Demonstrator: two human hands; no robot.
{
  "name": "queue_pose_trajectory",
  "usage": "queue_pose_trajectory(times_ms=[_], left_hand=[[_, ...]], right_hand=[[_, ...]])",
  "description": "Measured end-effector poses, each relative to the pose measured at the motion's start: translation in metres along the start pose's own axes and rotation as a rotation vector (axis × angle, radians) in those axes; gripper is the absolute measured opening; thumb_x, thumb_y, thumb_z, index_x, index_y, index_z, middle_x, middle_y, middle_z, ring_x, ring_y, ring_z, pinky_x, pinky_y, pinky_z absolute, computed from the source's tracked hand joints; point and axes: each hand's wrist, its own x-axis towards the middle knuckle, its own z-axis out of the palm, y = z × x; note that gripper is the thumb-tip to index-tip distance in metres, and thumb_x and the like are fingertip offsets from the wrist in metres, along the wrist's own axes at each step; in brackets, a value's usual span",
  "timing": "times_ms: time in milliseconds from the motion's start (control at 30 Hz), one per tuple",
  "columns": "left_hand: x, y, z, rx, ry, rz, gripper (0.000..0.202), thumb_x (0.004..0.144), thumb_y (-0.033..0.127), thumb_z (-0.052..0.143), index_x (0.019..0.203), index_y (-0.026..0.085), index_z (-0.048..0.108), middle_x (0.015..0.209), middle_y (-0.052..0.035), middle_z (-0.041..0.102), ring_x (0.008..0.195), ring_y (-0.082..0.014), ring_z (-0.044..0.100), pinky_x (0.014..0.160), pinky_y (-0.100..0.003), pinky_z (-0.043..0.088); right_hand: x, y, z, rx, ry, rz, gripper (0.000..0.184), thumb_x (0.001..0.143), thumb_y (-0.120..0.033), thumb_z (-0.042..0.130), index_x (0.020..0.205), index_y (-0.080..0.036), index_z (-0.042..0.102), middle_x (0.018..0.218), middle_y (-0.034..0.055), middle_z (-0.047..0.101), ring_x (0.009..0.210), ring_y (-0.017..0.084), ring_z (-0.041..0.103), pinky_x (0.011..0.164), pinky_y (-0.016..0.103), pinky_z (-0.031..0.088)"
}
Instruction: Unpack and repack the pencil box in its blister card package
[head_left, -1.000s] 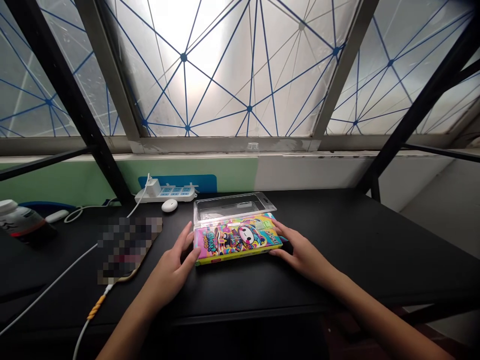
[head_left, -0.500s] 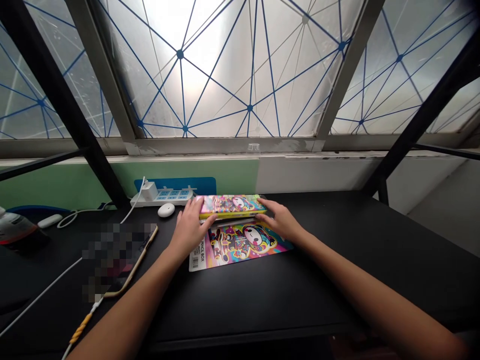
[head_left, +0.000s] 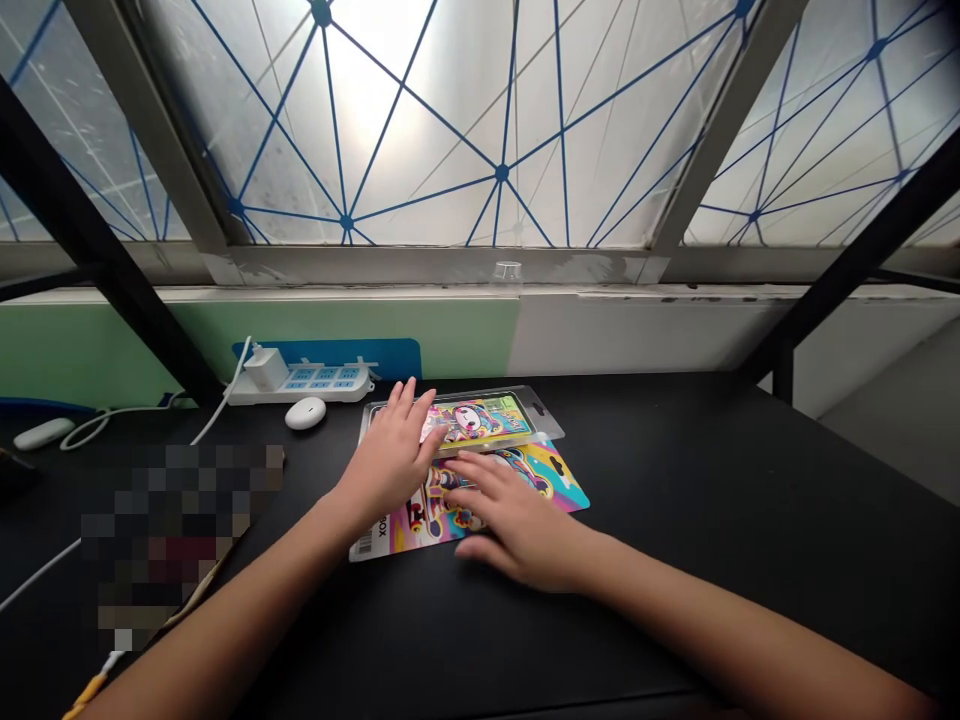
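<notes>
A colourful pencil box (head_left: 480, 419) lies in a clear plastic shell (head_left: 544, 425) at the middle of the black desk (head_left: 675, 520). My left hand (head_left: 390, 458) rests flat on the box's left end with its fingers stretched out. In front of the box lies a printed card insert (head_left: 555, 482) with a cartoon picture. My right hand (head_left: 510, 520) lies palm down on that card, fingers spread and pointing left. Neither hand grips anything.
A white power strip (head_left: 307, 380) with a plugged charger and a small white oval object (head_left: 305, 412) sit at the back left. A blurred flat object (head_left: 172, 520) with a cable lies at the left. Black frame bars (head_left: 97, 250) rise on both sides.
The pencil box was lifted off the card, carried back and set into the clear shell. My right hand left the box and came down flat on the card.
</notes>
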Motion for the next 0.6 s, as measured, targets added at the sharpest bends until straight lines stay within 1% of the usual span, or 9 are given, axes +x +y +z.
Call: queue_pose_trajectory(times_ms=[67,133,167,267,333,400,467,533,600], left_hand=[[0.009,0.004,0.007,-0.035,-0.097,-0.036,0.067,0.102,0.055,0.031,0.156,0.016,0.027,0.165,-0.0175,0.019,0.153,-0.0338,0.01,0.118,-0.055,0.021],[0.013,0.006,0.013,0.001,-0.166,-0.058,0.073,0.099,0.061,0.032,0.157,0.017,0.026,0.164,-0.0187,0.019,0.152,-0.0366,0.008,0.118,-0.059,0.018],[0.013,0.006,0.015,0.042,-0.173,-0.052,0.074,0.099,0.063,0.033,0.157,0.017,0.028,0.164,-0.0188,0.02,0.152,-0.0374,0.008,0.118,-0.059,0.016],[0.009,-0.001,0.015,0.154,-0.143,-0.019,0.068,0.099,0.061,0.034,0.153,0.019,0.038,0.163,-0.0169,0.024,0.152,-0.0364,0.013,0.118,-0.057,0.017],[0.006,-0.009,0.011,0.169,-0.145,-0.02,0.065,0.1,0.059,0.032,0.151,0.02,0.042,0.162,-0.0152,0.028,0.152,-0.0349,0.018,0.117,-0.056,0.018],[0.005,-0.018,0.006,0.166,-0.151,-0.04,0.064,0.1,0.058,0.031,0.151,0.021,0.043,0.162,-0.0146,0.029,0.151,-0.0343,0.02,0.117,-0.056,0.019],[0.006,-0.025,0.002,0.182,-0.15,-0.055,0.062,0.1,0.056,0.031,0.15,0.021,0.044,0.161,-0.0149,0.03,0.151,-0.0351,0.021,0.116,-0.057,0.021],[0.007,-0.03,0.001,0.21,-0.141,-0.062,0.06,0.101,0.053,0.031,0.148,0.021,0.046,0.161,-0.0156,0.032,0.15,-0.036,0.023,0.115,-0.058,0.023],[0.009,-0.031,0.001,0.23,-0.126,-0.061,0.058,0.102,0.051,0.028,0.145,0.02,0.049,0.16,-0.0164,0.034,0.149,-0.036,0.026,0.114,-0.058,0.025]], right_hand=[[0.001,-0.008,0.002,0.095,-0.127,-0.021,0.071,0.094,-0.062,0.05,0.15,-0.018,0.042,0.161,0.0145,0.031,0.152,0.03,0.018,0.121,0.05,0.022],[0.0,-0.01,0.003,0.136,-0.182,-0.012,0.075,0.095,-0.064,0.047,0.154,-0.018,0.035,0.162,0.0145,0.029,0.152,0.03,0.017,0.122,0.05,0.017],[0.0,-0.01,0.003,0.138,-0.179,-0.004,0.074,0.095,-0.064,0.046,0.154,-0.019,0.036,0.162,0.0145,0.031,0.151,0.03,0.02,0.122,0.05,0.016],[-0.001,-0.008,0.003,0.106,-0.116,0.011,0.066,0.095,-0.063,0.048,0.144,-0.019,0.05,0.149,0.0145,0.051,0.14,0.031,0.04,0.118,0.049,0.026],[0.0,-0.007,0.002,0.096,-0.079,0.008,0.053,0.096,-0.059,0.049,0.128,-0.019,0.063,0.127,0.0126,0.066,0.119,0.028,0.055,0.107,0.044,0.039],[0.002,-0.005,0.0,0.112,-0.068,0.003,0.042,0.099,-0.053,0.047,0.111,-0.019,0.07,0.107,0.0098,0.07,0.099,0.024,0.059,0.094,0.038,0.046],[0.003,-0.003,-0.002,0.142,-0.072,0.015,0.04,0.101,-0.048,0.044,0.103,-0.019,0.072,0.099,0.0083,0.069,0.092,0.022,0.058,0.087,0.035,0.048],[0.003,0.0,-0.002,0.156,-0.076,0.063,0.04,0.101,-0.049,0.045,0.112,-0.02,0.07,0.107,0.0093,0.067,0.099,0.022,0.058,0.089,0.036,0.048],[0.002,0.002,-0.002,0.133,-0.084,0.152,0.053,0.097,-0.057,0.049,0.133,-0.021,0.06,0.132,0.0134,0.059,0.121,0.029,0.052,0.102,0.043,0.043]])
